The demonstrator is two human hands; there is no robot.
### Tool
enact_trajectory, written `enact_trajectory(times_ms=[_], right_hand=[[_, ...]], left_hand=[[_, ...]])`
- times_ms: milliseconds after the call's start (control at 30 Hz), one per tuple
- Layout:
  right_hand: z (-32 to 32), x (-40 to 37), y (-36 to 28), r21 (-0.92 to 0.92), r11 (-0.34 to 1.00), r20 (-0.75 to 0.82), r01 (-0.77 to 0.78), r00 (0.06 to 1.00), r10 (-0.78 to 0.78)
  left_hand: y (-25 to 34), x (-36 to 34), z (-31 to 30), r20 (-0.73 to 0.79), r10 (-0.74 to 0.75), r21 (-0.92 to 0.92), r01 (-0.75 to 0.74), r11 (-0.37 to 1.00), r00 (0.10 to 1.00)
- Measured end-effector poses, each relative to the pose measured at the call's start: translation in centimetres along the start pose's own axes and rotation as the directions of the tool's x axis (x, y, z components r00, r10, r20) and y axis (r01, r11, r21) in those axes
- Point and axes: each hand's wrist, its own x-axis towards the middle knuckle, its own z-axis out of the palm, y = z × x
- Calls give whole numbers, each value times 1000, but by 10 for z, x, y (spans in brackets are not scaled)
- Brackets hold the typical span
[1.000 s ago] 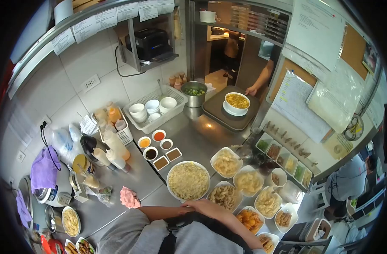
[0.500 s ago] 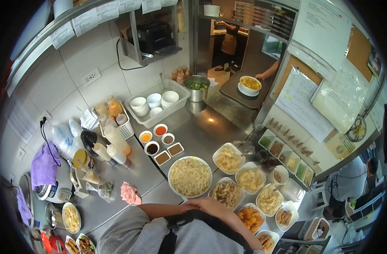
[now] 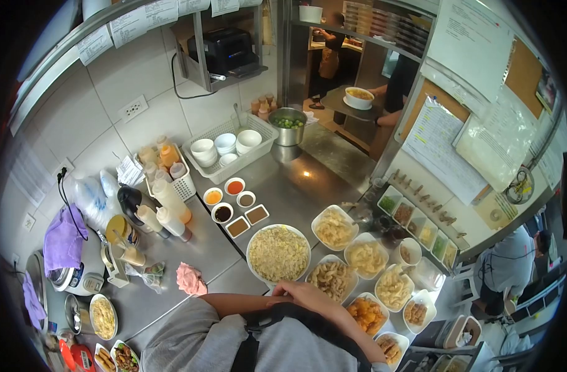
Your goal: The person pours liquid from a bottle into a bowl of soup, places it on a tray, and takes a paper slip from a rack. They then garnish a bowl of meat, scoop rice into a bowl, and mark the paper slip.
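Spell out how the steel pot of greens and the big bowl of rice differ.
The steel pot is metallic; the rice bowl is white. The pot is deep and straight-sided, the rice bowl wide-mouthed. The pot stands beside the white basket, the rice bowl well apart from it. Both are round, uncovered and upright.

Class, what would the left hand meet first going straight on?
Probably the right hand, which lies across the left wrist; the fingers underneath are hidden, so exact aim and depth are unclear.
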Motion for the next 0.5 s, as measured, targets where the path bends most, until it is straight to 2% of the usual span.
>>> enact_trajectory(times_ms=[67,167,267,300,400,500], right_hand=[[-1,-1,-2,3,1000,0,2,1000,-2],[-2,4,3,116,992,58,58,996,-65],[3,24,32,385,921,245,-60,969,-39],[3,29,37,415,908,296,-52,952,-81],[-3,39,40,396,913,437,-96,895,-95],[-3,46,33,310,950,502,-47,856,-122]], left_hand=[[1,-1,-1,5,0,1,0,1000,1000],[1,1,-1,11,2,13,-2,1000,1000],[0,0,3,22,3,24,-4,1000,1000],[0,1,5,25,6,31,-7,1000,1000],[1,2,10,26,18,49,-19,999,1000],[2,1,12,24,26,52,-27,998,999]])
